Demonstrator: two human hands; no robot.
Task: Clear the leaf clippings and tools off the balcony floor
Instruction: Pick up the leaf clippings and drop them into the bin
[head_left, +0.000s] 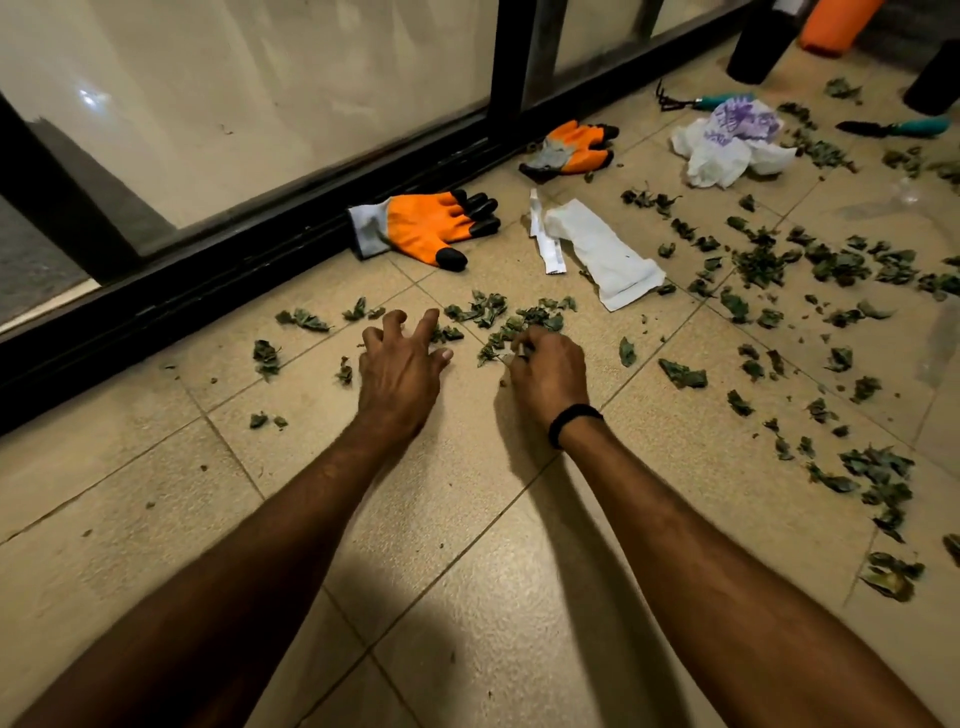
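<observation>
Green leaf clippings (763, 262) lie scattered over the tan tiled floor, thickest at the right. A small heap of clippings (498, 314) sits just beyond both hands. My left hand (400, 361) hovers low with fingers spread and bent like a claw, holding nothing. My right hand (548, 369) has its fingers curled, pinching clippings at the heap's near edge. A hand rake (698, 100) and a trowel (893, 127), both with teal handles, lie at the far right.
Two orange gloves (426, 223) (571, 148) lie by the black door track (208, 306). A white paper packet (597, 254) and a crumpled white bag (727, 140) sit further right. Dark pots (758, 44) and an orange container (836, 23) stand at the back.
</observation>
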